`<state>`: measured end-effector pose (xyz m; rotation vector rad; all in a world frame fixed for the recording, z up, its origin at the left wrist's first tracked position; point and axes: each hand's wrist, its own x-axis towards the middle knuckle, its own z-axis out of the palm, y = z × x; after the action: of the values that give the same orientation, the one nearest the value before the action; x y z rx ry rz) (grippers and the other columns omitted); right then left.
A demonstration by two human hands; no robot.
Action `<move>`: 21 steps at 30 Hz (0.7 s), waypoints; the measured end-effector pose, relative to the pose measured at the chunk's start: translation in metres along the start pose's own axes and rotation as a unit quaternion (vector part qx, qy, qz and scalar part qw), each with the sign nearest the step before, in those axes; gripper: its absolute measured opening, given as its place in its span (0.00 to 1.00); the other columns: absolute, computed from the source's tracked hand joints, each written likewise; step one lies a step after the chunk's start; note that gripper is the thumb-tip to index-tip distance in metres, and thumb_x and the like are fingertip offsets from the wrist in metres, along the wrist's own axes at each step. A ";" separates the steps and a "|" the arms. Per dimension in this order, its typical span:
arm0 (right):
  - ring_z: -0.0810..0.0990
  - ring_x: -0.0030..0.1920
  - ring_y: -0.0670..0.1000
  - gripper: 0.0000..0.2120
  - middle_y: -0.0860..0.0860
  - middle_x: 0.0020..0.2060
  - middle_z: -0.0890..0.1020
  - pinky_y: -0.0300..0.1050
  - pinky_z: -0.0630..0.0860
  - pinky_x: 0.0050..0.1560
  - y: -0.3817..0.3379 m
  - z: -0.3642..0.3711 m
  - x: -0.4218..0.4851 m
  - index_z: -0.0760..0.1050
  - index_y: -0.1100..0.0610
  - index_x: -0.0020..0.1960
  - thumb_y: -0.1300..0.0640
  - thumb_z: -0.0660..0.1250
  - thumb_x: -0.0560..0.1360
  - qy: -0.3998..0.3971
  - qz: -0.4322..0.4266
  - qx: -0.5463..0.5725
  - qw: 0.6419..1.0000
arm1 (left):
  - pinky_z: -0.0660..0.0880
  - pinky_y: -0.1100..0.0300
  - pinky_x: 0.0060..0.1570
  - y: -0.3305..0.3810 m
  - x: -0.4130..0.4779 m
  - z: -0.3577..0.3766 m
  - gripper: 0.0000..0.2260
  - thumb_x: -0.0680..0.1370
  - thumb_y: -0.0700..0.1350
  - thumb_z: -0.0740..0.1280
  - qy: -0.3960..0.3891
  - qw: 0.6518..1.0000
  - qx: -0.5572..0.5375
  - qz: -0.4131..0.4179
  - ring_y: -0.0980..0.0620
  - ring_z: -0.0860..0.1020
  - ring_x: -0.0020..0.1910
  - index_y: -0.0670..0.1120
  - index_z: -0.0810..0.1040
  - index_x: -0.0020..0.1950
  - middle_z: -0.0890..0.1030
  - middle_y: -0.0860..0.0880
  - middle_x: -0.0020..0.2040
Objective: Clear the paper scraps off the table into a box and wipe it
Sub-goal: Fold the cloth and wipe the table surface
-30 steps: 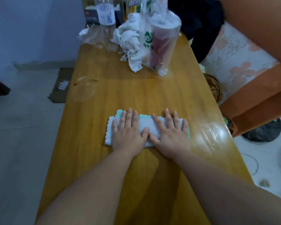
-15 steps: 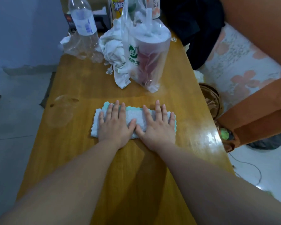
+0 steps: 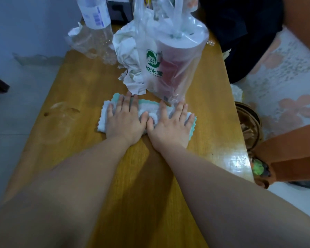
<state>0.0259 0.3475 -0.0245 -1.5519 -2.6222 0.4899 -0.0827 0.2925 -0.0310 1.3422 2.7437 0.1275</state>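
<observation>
A folded white and teal cloth lies flat on the wooden table. My left hand presses on its left half, palm down, fingers spread. My right hand presses on its right half the same way, the thumbs almost touching. Crumpled white paper sits just beyond the cloth, my left fingertips close to its lower edge. My right fingertips touch the plastic bag that holds a lidded cup.
A clear plastic bottle and crinkled clear wrapping stand at the far left of the table. A dark box is behind them. A wet ring mark shows on the left. An orange chair and a basket stand to the right.
Both hands have slid the cloth forward along the table, away from me, until it reaches the crumpled paper and the bagged cup. The camera view has followed forward.
</observation>
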 end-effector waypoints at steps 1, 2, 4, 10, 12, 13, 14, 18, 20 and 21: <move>0.40 0.77 0.60 0.31 0.63 0.76 0.43 0.61 0.36 0.74 0.000 0.000 0.000 0.49 0.46 0.76 0.38 0.48 0.76 -0.002 0.000 -0.001 1.000 | 0.45 0.44 0.74 0.000 0.000 0.000 0.30 0.78 0.60 0.46 0.000 1.000 0.000 0.000 0.49 0.48 0.77 0.48 0.50 0.77 0.51 0.49 0.78; 0.40 0.77 0.60 0.31 0.62 0.76 0.43 0.61 0.36 0.74 0.000 0.000 0.000 0.49 0.46 0.76 0.38 0.48 0.76 -0.004 0.000 -0.001 1.000 | 0.45 0.45 0.74 0.000 0.000 0.000 0.30 0.78 0.60 0.46 0.000 1.000 0.000 -0.001 0.49 0.48 0.77 0.48 0.50 0.77 0.51 0.49 0.78; 0.40 0.77 0.61 0.31 0.63 0.76 0.43 0.61 0.36 0.74 0.000 0.000 0.000 0.49 0.46 0.76 0.38 0.48 0.76 -0.004 -0.002 -0.002 1.000 | 0.46 0.44 0.74 0.000 0.000 0.000 0.29 0.78 0.60 0.46 0.003 1.000 0.000 -0.001 0.49 0.49 0.77 0.48 0.51 0.77 0.52 0.49 0.78; 0.42 0.76 0.61 0.31 0.63 0.76 0.44 0.62 0.36 0.73 0.002 0.003 -0.001 0.51 0.47 0.76 0.38 0.49 0.76 0.000 -0.004 0.001 1.000 | 0.47 0.44 0.74 -0.002 0.001 0.004 0.30 0.78 0.61 0.46 0.006 1.000 0.005 0.000 0.48 0.49 0.77 0.48 0.51 0.77 0.52 0.49 0.78; 0.42 0.77 0.61 0.31 0.63 0.76 0.45 0.62 0.37 0.73 0.001 0.004 0.001 0.52 0.47 0.76 0.38 0.49 0.76 0.009 -0.005 0.002 1.000 | 0.47 0.44 0.74 -0.003 0.003 0.003 0.30 0.78 0.61 0.46 0.004 1.000 0.005 -0.004 0.48 0.49 0.77 0.49 0.50 0.77 0.51 0.49 0.79; 0.42 0.77 0.61 0.31 0.62 0.76 0.44 0.62 0.37 0.73 0.003 0.006 -0.001 0.53 0.47 0.76 0.38 0.49 0.75 0.014 -0.006 0.004 1.000 | 0.46 0.44 0.74 -0.004 0.001 0.004 0.30 0.78 0.62 0.45 0.001 1.000 0.006 -0.006 0.48 0.48 0.77 0.49 0.50 0.77 0.50 0.49 0.79; 0.42 0.77 0.61 0.31 0.62 0.77 0.44 0.62 0.37 0.73 0.003 0.007 -0.001 0.53 0.46 0.76 0.38 0.49 0.75 0.017 -0.009 0.008 1.000 | 0.46 0.44 0.74 -0.004 0.002 0.003 0.31 0.77 0.62 0.45 -0.005 1.000 0.004 -0.011 0.48 0.48 0.77 0.50 0.49 0.77 0.49 0.49 0.79; 0.43 0.77 0.60 0.30 0.61 0.77 0.44 0.60 0.38 0.74 0.017 0.005 -0.002 0.54 0.43 0.75 0.36 0.49 0.75 0.013 -0.030 0.004 0.999 | 0.44 0.43 0.74 0.005 -0.001 0.005 0.34 0.76 0.64 0.46 -0.026 0.998 -0.019 -0.060 0.47 0.46 0.77 0.49 0.46 0.77 0.46 0.49 0.79; 0.45 0.77 0.60 0.31 0.61 0.77 0.47 0.61 0.40 0.74 0.032 0.000 -0.004 0.53 0.42 0.75 0.35 0.48 0.75 0.015 -0.041 -0.024 0.999 | 0.44 0.43 0.73 0.018 -0.006 0.007 0.34 0.76 0.65 0.45 -0.019 0.998 -0.017 -0.063 0.46 0.46 0.77 0.48 0.47 0.77 0.46 0.48 0.79; 0.45 0.77 0.59 0.31 0.61 0.77 0.47 0.61 0.40 0.74 0.040 -0.004 -0.007 0.52 0.42 0.75 0.34 0.47 0.75 0.010 -0.043 -0.037 0.998 | 0.44 0.43 0.73 0.024 -0.011 0.007 0.34 0.76 0.64 0.45 -0.015 0.998 -0.015 -0.060 0.46 0.46 0.77 0.48 0.47 0.77 0.47 0.48 0.79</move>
<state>0.0640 0.3603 -0.0323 -1.4464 -2.7068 0.3739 -0.0561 0.2990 -0.0350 1.1604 2.7770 0.1381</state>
